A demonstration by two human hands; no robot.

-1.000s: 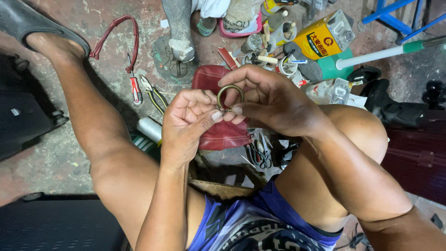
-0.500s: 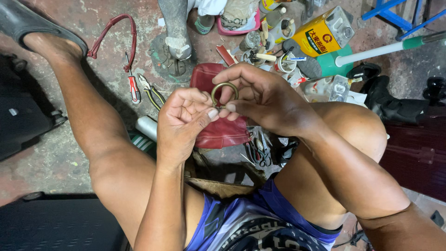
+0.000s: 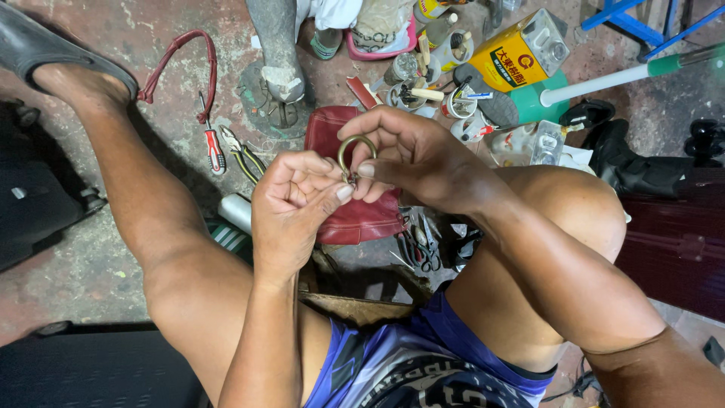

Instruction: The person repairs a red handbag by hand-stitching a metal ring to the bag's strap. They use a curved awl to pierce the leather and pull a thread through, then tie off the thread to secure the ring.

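Note:
Both hands meet in front of me over a dark red leather bag (image 3: 355,219) lying on the floor. My right hand (image 3: 411,155) pinches a brass-coloured metal ring (image 3: 353,151) between thumb and fingers. My left hand (image 3: 291,208) presses its thumb and forefinger against the lower part of the same ring. The ring stands upright, its top arc showing above the fingers. Its lower part is hidden by my fingertips.
On the concrete floor lie a red-handled screwdriver (image 3: 214,151), pliers (image 3: 243,155), a red strap (image 3: 189,64), a yellow oil can (image 3: 521,53), small pots and tubes (image 3: 434,75), scissors (image 3: 423,253) and a white-and-green handle (image 3: 627,75). My bare knees flank the bag.
Both hands have stayed together on the ring, shifting slightly; the ring has turned a little between the fingers.

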